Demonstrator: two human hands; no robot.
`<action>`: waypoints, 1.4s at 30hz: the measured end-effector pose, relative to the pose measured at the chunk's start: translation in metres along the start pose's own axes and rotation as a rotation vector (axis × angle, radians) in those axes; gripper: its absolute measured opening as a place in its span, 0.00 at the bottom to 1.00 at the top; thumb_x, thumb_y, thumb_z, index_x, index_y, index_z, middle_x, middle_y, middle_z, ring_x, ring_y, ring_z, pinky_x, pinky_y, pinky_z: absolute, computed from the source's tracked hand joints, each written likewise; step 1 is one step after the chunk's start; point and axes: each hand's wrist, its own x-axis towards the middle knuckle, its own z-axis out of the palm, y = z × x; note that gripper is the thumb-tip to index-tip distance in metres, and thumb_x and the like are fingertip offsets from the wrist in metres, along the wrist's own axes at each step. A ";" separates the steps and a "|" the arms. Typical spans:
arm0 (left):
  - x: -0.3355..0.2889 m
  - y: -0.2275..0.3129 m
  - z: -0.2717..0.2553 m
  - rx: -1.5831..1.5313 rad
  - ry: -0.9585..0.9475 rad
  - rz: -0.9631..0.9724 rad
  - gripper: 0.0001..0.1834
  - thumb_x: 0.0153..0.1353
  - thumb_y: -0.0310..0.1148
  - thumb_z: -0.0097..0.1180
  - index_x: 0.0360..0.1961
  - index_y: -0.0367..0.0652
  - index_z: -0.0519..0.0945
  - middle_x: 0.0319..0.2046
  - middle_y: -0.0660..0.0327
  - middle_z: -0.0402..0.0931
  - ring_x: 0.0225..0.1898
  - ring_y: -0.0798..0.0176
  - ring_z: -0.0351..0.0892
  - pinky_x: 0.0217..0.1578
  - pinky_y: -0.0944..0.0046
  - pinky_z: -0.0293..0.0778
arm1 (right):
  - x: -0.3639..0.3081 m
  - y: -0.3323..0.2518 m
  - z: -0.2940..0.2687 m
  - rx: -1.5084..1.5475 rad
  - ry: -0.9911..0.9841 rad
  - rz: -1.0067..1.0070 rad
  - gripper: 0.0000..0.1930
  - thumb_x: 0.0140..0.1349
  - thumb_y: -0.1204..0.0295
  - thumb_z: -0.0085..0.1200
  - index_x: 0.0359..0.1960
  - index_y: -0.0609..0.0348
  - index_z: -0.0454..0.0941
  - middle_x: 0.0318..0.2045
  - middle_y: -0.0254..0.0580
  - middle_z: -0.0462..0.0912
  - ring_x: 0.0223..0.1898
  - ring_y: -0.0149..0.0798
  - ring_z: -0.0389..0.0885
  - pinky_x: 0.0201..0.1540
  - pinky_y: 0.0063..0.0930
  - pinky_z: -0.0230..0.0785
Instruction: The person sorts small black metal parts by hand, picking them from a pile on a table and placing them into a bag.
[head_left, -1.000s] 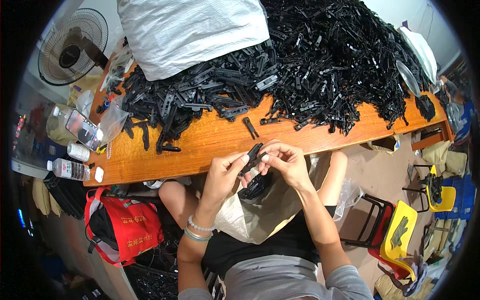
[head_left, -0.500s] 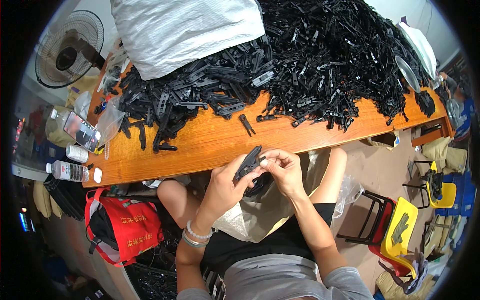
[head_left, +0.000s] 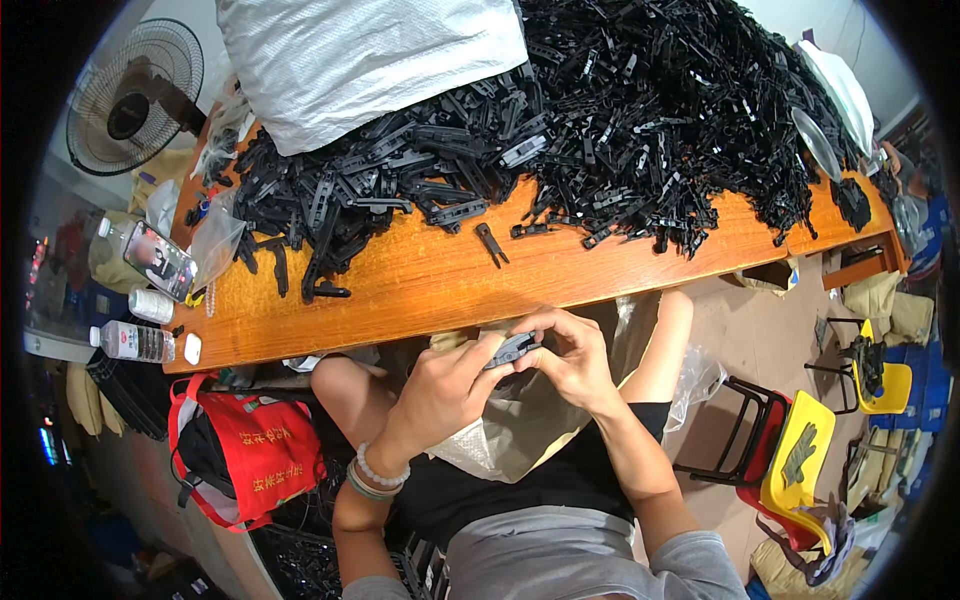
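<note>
Between my two hands is a small dark grey plastic part (head_left: pixel 514 348), held just off the table's front edge above my lap. My left hand (head_left: pixel 446 392) grips one end of it, its fingers wrapped round and hiding much of the piece. The thumb and fingertips of my right hand (head_left: pixel 572 358) pinch its other end. Below lies an open woven sack (head_left: pixel 520 440) across my lap. Beyond, on the wooden table (head_left: pixel 400 290), a single small forked black part (head_left: pixel 491 245) lies apart from a large heap of black plastic parts (head_left: pixel 640 130).
A white woven bag (head_left: pixel 370 70) rests on the heap. On the table's left are a phone (head_left: pixel 160 262), a thread spool (head_left: pixel 151 305) and a water bottle (head_left: pixel 130 341). A red bag (head_left: pixel 255 450) stands at lower left; a yellow chair (head_left: pixel 800 470) holds a glove. A fan (head_left: pixel 135 97) stands at far left.
Both hands have lowered slightly toward my lap. The dark part has turned from steeply upright to nearly level, and my right fingers now close over its end.
</note>
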 end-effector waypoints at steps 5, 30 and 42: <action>0.000 -0.008 0.006 -0.027 0.009 0.013 0.16 0.53 0.26 0.60 0.43 0.34 0.74 0.29 0.49 0.77 0.29 0.48 0.79 0.29 0.57 0.73 | -0.004 0.007 -0.001 0.075 0.044 0.077 0.14 0.44 0.76 0.66 0.35 0.62 0.81 0.26 0.37 0.81 0.28 0.30 0.74 0.34 0.24 0.67; 0.078 -0.090 0.003 0.672 0.230 0.036 0.06 0.54 0.24 0.54 0.34 0.34 0.74 0.34 0.53 0.69 0.40 0.50 0.72 0.37 0.55 0.72 | 0.068 0.033 0.016 -0.885 0.245 -0.285 0.11 0.55 0.71 0.60 0.34 0.66 0.74 0.29 0.51 0.76 0.29 0.53 0.76 0.33 0.40 0.70; 0.031 -0.067 0.010 -1.207 0.274 -0.544 0.11 0.63 0.24 0.51 0.46 0.31 0.73 0.32 0.56 0.77 0.31 0.66 0.79 0.29 0.68 0.75 | 0.024 0.003 -0.015 0.186 -0.036 0.030 0.06 0.54 0.83 0.59 0.34 0.69 0.81 0.29 0.43 0.79 0.28 0.30 0.78 0.31 0.19 0.70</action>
